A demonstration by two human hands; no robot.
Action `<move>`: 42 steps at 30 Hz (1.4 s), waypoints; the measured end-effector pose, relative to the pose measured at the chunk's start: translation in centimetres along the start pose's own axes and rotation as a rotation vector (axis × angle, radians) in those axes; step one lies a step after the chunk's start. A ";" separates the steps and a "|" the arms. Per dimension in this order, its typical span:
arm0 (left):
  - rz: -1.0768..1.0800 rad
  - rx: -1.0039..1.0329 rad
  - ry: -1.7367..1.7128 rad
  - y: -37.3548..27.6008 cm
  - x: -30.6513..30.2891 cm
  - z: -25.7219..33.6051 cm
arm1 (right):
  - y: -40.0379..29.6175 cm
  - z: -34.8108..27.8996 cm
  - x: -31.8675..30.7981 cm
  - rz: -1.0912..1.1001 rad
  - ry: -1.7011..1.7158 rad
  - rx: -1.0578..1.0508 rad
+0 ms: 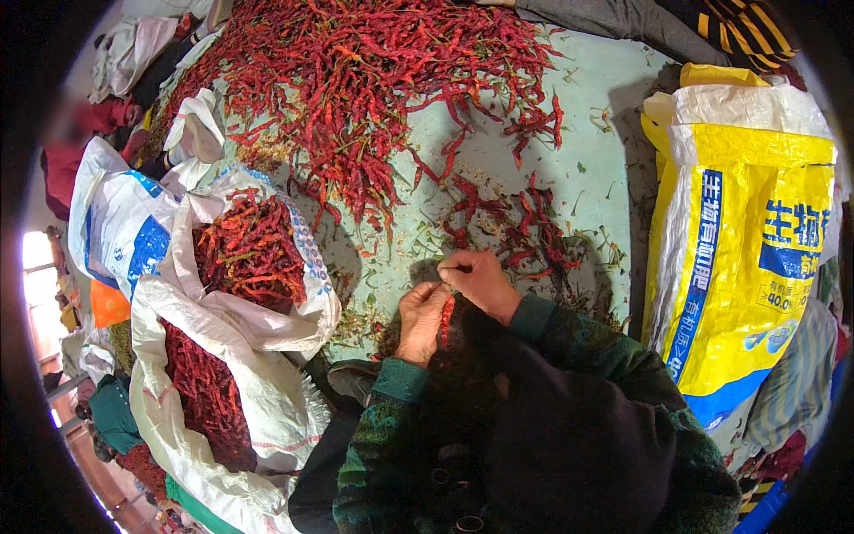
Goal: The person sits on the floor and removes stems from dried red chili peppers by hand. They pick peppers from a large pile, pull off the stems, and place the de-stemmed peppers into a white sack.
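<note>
My left hand (423,322) is closed on a dried red chilli pepper (447,322), which hangs down beside its fingers. The fingertips of my right hand (482,284) are pinched together, almost touching the left fingertips near the chilli's upper end; whether they grip its stem is too small to tell. Just beyond my hands lie small loose chillies (474,200) and scattered green stems (427,240) on a pale green surface (600,173). A large heap of dried red chillies (360,87) spreads over the far side.
Open white woven sacks (267,394) full of dried chillies (250,257) stand at the left, beside a blue and white sack (110,207). A large yellow woven sack (740,253) with printed writing is at the right. Other people sit around, one with a grey trouser leg (600,20) at the top.
</note>
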State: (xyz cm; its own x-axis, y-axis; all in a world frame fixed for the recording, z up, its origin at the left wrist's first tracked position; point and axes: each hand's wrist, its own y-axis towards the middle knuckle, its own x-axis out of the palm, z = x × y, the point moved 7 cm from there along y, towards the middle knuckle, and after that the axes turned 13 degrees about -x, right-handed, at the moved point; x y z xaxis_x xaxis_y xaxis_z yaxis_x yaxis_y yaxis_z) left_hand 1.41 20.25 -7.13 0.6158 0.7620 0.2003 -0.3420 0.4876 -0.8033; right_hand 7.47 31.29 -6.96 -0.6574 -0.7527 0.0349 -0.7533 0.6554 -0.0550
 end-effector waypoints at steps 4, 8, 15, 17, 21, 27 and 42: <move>0.051 0.400 0.441 -0.8 0.6 0.6 | -1.8 2.2 0.2 0.020 0.432 0.405; 0.005 0.746 0.908 -3.4 3.2 1.9 | -3.5 2.9 -0.6 -0.017 0.578 0.569; -0.148 0.101 0.174 -2.4 -0.5 -2.5 | 0.4 -1.2 -3.4 -0.246 -0.859 -0.245; -0.200 -0.011 -0.015 -2.5 -0.6 -2.9 | 1.3 -1.7 -3.2 -0.156 -0.906 -0.311; -0.105 -0.115 -0.053 -2.4 -1.1 -2.9 | 2.7 0.0 -2.5 -0.233 -1.097 -0.329; 0.083 -0.081 -0.225 -1.4 -0.8 -0.5 | 0.0 -2.9 -0.9 -0.352 -0.818 -0.462; 0.001 0.168 -0.188 -2.4 1.7 -0.1 | -1.9 -1.3 -1.7 -0.213 -0.712 -0.246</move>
State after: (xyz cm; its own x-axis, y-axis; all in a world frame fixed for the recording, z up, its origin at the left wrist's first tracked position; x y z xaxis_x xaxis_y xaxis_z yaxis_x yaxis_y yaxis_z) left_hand 3.37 20.36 -4.91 0.4782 0.8205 0.3132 -0.4653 0.5391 -0.7020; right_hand 9.99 31.36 -5.57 -0.3906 -0.6682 -0.6332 -0.8992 0.4242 0.1070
